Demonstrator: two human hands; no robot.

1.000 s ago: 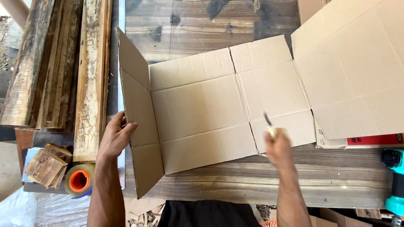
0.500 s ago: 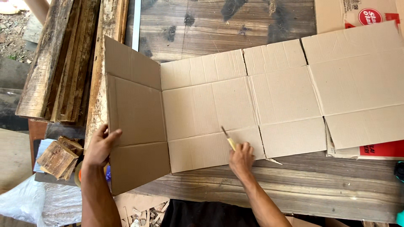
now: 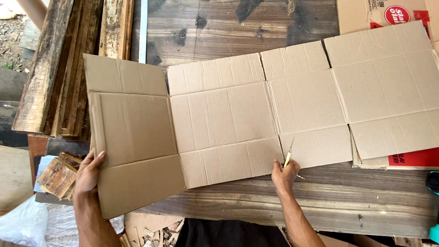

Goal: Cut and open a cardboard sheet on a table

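On the dark weathered wooden worktop (image 3: 256, 27) lies a flattened brown corrugated cardboard box (image 3: 238, 119), unfolded, spread nearly the full width of the view. Its right panel is cut off by the frame edge and lies over another cardboard sheet with a red printed patch (image 3: 411, 158), mostly hidden. Left hand (image 3: 88, 171) grips the box's left edge, thumb on top, fingers hidden beneath the panel. Right hand (image 3: 284, 174) is closed around a thin yellow-handled tool (image 3: 288, 158), tip at the slit between two lower flaps; what kind of tool is hard to make out. Rough wooden planks (image 3: 59, 68) are stacked at left, partly under the left panel. Small wood offcuts (image 3: 57, 176) sit below them, just beside the left hand. A teal object (image 3: 432, 183) is cut off at the right edge.

Versus half a second ago: the left panel has dropped flatter, the left hand has moved lower along the edge, and the right hand has shifted right to the slit.
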